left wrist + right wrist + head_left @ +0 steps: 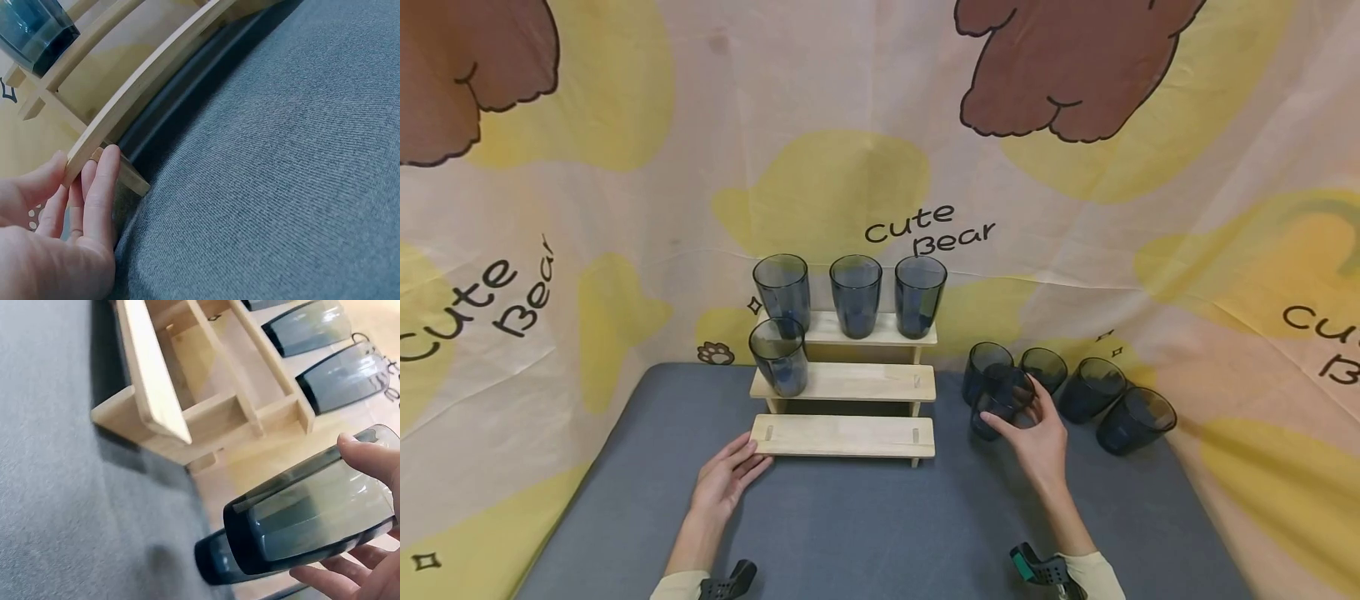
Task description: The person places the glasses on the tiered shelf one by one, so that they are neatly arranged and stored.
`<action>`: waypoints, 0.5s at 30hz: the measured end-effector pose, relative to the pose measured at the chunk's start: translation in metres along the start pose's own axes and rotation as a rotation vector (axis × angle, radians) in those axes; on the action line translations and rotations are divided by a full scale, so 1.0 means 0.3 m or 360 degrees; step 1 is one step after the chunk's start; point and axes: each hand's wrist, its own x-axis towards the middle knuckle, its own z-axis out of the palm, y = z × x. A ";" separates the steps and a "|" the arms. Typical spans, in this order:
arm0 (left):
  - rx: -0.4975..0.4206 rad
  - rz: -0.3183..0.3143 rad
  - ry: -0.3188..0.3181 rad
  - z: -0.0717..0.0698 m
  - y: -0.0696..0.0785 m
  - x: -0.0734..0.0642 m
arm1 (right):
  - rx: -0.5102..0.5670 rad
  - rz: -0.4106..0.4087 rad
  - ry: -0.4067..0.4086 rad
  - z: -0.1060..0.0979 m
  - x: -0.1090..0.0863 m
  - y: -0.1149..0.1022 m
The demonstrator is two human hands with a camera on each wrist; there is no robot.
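Note:
My right hand (1040, 433) grips a dark blue-grey glass (306, 506) by its sides, thumb on one side and fingers on the other. In the right wrist view the glass is off the table, overlapping another glass behind it. My left hand (722, 483) holds the left end of the lowest step of a three-tier wooden stand (842, 435), thumb on the edge and fingers under it in the left wrist view. Three glasses stand on the top step, among them the middle one (856, 296). One more glass (778, 358) stands at the left end of the middle step.
Several glasses stand on the table right of the stand, including one at the far right (1137, 421) and one beside it (1092, 390). Grey cloth covers the table (865, 533). A printed curtain (820, 192) hangs close behind the stand.

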 end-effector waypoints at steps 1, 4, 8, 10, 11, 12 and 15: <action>0.0003 0.0001 -0.0001 -0.001 -0.001 0.000 | 0.0006 -0.0010 -0.0001 0.002 0.000 -0.007; 0.0010 0.0009 0.0003 -0.001 -0.002 0.000 | 0.0014 -0.0048 -0.0007 0.012 0.003 -0.032; 0.0017 0.0019 -0.0013 -0.001 -0.001 0.001 | 0.0026 -0.0132 -0.0012 0.031 0.011 -0.066; 0.0032 0.0028 -0.0028 -0.003 0.001 0.002 | 0.0036 -0.0189 -0.0029 0.043 0.014 -0.084; 0.0039 0.0032 -0.0030 -0.005 0.002 0.002 | 0.0047 -0.0213 -0.0041 0.049 0.015 -0.092; 0.0048 0.0038 -0.0034 -0.006 0.002 0.002 | 0.0053 -0.0238 -0.0053 0.056 0.016 -0.101; 0.0066 0.0032 -0.0051 -0.006 0.003 0.003 | 0.0091 -0.0277 -0.0095 0.075 0.018 -0.125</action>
